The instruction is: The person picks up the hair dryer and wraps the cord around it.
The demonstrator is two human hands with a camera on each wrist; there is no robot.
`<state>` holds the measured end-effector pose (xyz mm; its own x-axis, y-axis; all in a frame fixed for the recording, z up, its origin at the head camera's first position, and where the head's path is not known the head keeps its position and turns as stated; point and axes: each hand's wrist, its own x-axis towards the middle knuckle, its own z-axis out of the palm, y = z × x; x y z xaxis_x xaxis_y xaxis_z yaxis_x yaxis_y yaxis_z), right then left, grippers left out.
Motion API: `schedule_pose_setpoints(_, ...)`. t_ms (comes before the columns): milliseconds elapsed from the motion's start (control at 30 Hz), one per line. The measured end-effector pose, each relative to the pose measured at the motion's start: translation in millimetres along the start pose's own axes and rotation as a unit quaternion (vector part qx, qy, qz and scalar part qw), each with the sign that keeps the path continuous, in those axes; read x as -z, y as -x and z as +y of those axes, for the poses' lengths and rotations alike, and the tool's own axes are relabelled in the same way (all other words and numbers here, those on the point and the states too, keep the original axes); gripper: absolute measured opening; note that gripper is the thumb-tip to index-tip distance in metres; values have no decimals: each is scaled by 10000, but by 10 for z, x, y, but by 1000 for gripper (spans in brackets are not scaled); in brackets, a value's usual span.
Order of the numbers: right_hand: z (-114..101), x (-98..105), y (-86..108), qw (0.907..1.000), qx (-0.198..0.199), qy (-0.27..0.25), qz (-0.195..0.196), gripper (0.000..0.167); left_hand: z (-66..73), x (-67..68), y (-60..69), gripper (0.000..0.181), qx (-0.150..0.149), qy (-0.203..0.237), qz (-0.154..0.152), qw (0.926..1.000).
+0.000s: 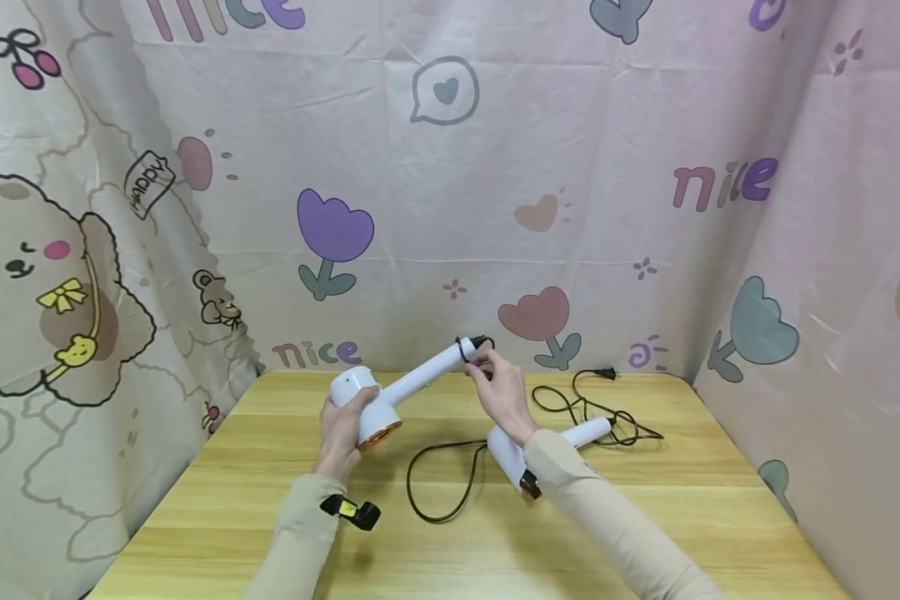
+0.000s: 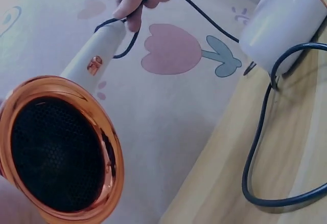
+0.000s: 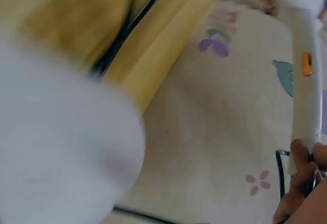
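Note:
A white hair dryer [image 1: 429, 372] with a copper-coloured rim is held above the table. My left hand [image 1: 341, 428] grips it round the barrel, thumb on top. At the far end of its handle, my right hand [image 1: 504, 392] pinches the black cord [image 2: 132, 44], which is looped round the handle end. In the left wrist view, the dark mesh grille [image 2: 56, 152] inside the copper rim faces the camera. The handle [image 3: 306, 106] carries a copper-coloured switch. Below my right forearm lies a second white hair dryer [image 1: 589, 432] on the table, partly hidden by the sleeve.
The wooden table [image 1: 255, 500] carries a loop of black cord [image 1: 438, 522] in the middle. More tangled cord with a plug [image 1: 606, 373] lies at the back right. A printed curtain [image 1: 450, 167] hangs behind and at both sides.

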<state>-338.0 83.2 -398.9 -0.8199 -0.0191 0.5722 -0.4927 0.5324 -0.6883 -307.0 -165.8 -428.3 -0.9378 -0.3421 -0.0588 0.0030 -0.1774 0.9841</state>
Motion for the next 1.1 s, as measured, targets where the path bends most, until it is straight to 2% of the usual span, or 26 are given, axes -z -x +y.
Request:
schedule_pose_setpoints(67,-22,0,-19,9965,-629,-543,-100,13,13,-17,-2,72,-21,79,-26,10000)
schedule_pose_setpoints(133,-34,21,-49,9875,-1160,-1019,-309,18,32,-19,-6,72,-57,87,-80,9999)
schedule_pose_setpoints(200,-41,64,-82,9731,-1630,-1480,-680,27,44,2,-16,71,-41,74,-131,9999)
schedule_pose_setpoints(267,-32,125,-119,9557,-2045,-1769,-1167,44,54,38,-25,71,15,44,-216,9998)
schedule_pose_setpoints(367,37,215,-176,9267,-2358,-2149,-1988,71,58,102,-36,71,159,42,-441,9989)
schedule_pose_setpoints(467,115,282,-212,9108,-2225,-2353,-2561,81,57,149,-43,69,343,81,-664,9972)
schedule_pose_setpoints(533,151,306,-218,9105,-1965,-2419,-2719,76,62,161,-44,69,424,88,-753,9962)
schedule_pose_setpoints(633,162,317,-207,9133,-1745,-2510,-2690,74,73,161,-44,70,555,84,-800,9952)
schedule_pose_setpoints(767,157,315,-195,9053,-1659,-2952,-2564,84,82,159,-34,73,700,110,-879,9936)
schedule_pose_setpoints(833,158,321,-193,9022,-1501,-3125,-2565,81,79,167,-32,73,778,150,-955,9923)
schedule_pose_setpoints(967,183,334,-193,9081,-972,-3145,-2588,71,66,190,-38,72,855,197,-1104,9900)
schedule_pose_setpoints(1100,212,340,-196,9076,-760,-3201,-2609,83,50,211,-51,71,886,239,-1262,9878)
